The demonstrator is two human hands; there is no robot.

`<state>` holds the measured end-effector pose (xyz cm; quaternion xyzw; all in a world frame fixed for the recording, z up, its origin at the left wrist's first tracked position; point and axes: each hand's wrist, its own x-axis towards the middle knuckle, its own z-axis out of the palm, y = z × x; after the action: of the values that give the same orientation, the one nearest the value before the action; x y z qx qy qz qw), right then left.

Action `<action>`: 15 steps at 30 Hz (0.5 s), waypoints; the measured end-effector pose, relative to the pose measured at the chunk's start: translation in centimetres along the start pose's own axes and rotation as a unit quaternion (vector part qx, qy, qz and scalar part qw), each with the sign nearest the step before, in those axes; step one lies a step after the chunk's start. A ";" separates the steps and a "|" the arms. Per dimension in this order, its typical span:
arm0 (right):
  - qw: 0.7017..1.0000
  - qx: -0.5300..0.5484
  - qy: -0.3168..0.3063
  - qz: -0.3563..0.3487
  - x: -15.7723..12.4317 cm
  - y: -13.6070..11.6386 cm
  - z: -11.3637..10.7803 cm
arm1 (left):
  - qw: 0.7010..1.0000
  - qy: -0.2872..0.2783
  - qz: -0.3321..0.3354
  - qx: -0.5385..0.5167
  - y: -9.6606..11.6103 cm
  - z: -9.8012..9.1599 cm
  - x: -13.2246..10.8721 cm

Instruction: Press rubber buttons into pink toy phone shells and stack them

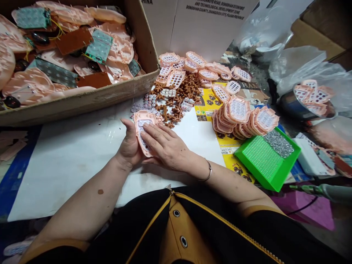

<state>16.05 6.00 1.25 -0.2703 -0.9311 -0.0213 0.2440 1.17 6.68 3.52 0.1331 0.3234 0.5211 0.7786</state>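
My left hand (129,143) is closed around the left edge of a pink plastic shell (143,124), holding it just above the white sheet (68,157). My right hand (165,146) lies over the shell's lower half with its fingers pressed flat on the pale keypad set inside. Just beyond the shell lie loose grey rubber keypads (143,104) and a heap of small brown rubber pieces (178,97).
A cardboard box (82,99) of pink shells and circuit boards stands at the back left. Pink shells lie stacked (242,117) to the right and scattered (198,68) at the back. A green tray (264,157) of screws, a screwdriver (324,190) and plastic bags (302,69) lie on the right.
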 end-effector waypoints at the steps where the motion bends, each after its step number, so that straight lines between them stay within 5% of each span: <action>1: 1.000 0.005 -0.002 0.010 0.0 -0.1 0.0 | 1.000 0.001 0.006 0.001 0.0 0.0 0.0; 15: 0.998 0.043 0.023 0.039 -0.1 -0.5 0.3 | 0.999 -0.015 0.029 0.019 -0.6 -0.7 0.1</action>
<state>15.68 5.55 1.03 -0.2953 -0.9139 0.0226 0.2776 1.18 6.45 2.60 0.1644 0.3177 0.5350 0.7654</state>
